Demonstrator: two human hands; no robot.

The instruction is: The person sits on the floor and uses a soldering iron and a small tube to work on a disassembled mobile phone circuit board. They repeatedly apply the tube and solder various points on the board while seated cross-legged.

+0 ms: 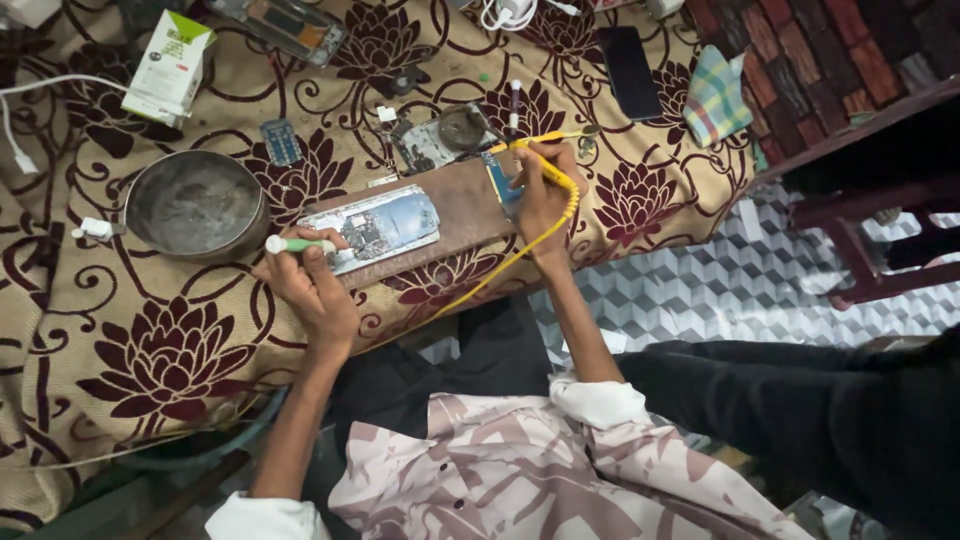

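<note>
My left hand (310, 280) grips a small green and white tube (297, 244), its tip resting by an opened phone body (372, 226) that lies on a brown wooden board (460, 205). My right hand (542, 190) holds a yellow pen-shaped iron (535, 150) with a yellow cord (510, 258) trailing toward my lap. Its tip sits over a small blue circuit piece (500, 178) at the board's right end.
A round metal bowl (196, 203) stands left of the board. A white and green box (168, 66), a phone frame (285, 25), a dark phone (630, 70), a circuit board (440, 135) and a checked cloth (718, 98) lie on the flowered tablecloth (150, 350). A dark wooden stand (860, 230) is at right.
</note>
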